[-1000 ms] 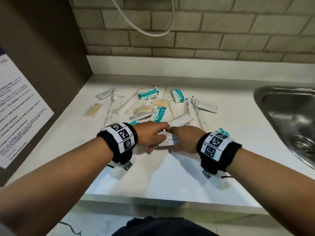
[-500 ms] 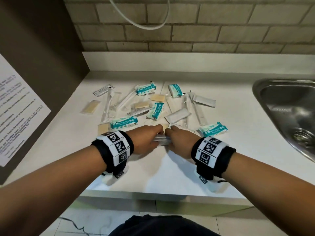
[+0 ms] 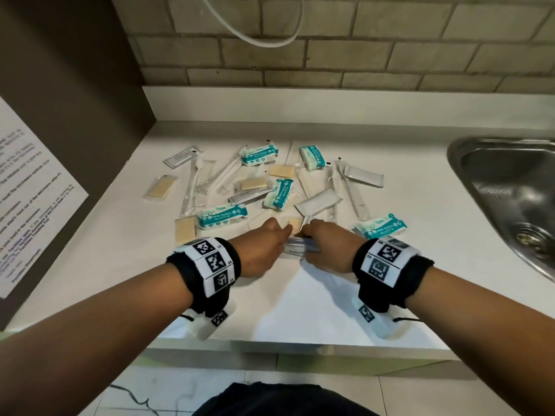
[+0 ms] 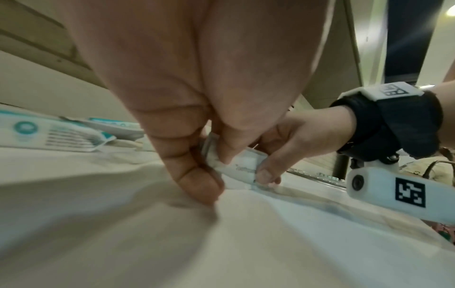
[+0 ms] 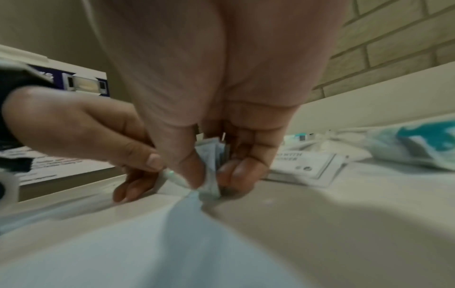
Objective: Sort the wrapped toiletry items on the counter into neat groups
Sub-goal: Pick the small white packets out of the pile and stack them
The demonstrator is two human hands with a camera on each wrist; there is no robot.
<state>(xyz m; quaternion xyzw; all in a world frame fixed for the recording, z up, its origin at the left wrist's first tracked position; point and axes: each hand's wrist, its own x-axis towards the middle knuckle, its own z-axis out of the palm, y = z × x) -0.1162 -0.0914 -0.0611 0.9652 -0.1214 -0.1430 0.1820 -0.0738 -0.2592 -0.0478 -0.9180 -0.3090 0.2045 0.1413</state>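
Observation:
Both hands meet at the middle of the white counter (image 3: 300, 310) and pinch a small stack of flat white sachets (image 3: 295, 249), stood on edge. My left hand (image 3: 264, 250) grips its left end, thumb in front and fingers behind (image 4: 197, 183). My right hand (image 3: 324, 247) holds the right end the same way (image 5: 236, 171). The sachet stack (image 4: 241, 165) (image 5: 209, 181) touches the counter. Behind the hands lie scattered teal mini wipes packs (image 3: 222, 217), tan soap bars (image 3: 160, 187), clear-wrapped toothbrushes (image 3: 350, 190) and white sachets (image 3: 318, 202).
A steel sink (image 3: 510, 199) is set into the counter at the right. A brown side panel with a printed notice (image 3: 30, 205) stands at the left, a brick wall (image 3: 330, 40) behind. The counter's front edge (image 3: 300, 346) is close to my wrists.
The hands moved slightly away from me toward the pile and tipped the sachets from lying flat between them to standing on edge, squeezed closer together.

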